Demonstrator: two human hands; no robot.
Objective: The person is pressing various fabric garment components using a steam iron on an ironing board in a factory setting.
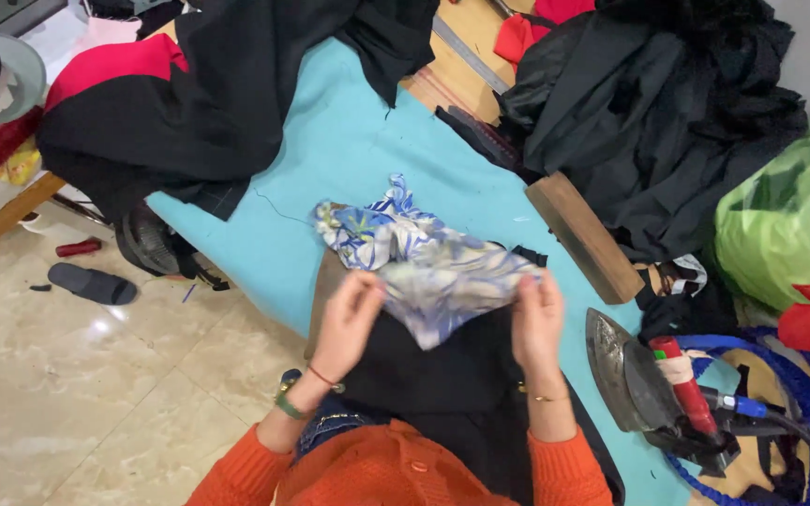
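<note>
We see the left hand (pixel 347 314) and the right hand (pixel 537 319) both pinched shut on the near edge of a blue-and-white patterned cloth (pixel 433 262), one at each side, so that it hangs crumpled between them over a black garment (pixel 442 375) near the middle of the turquoise ironing table (pixel 349 141). To the right of the right hand an iron (pixel 653 384) rests on its side, with a wooden block (pixel 583 236) lying just beyond it. Farther off we find heaps of black fabric (pixel 658 112) at the far left and far right, and a green bag (pixel 789 215) at the right edge.
</note>
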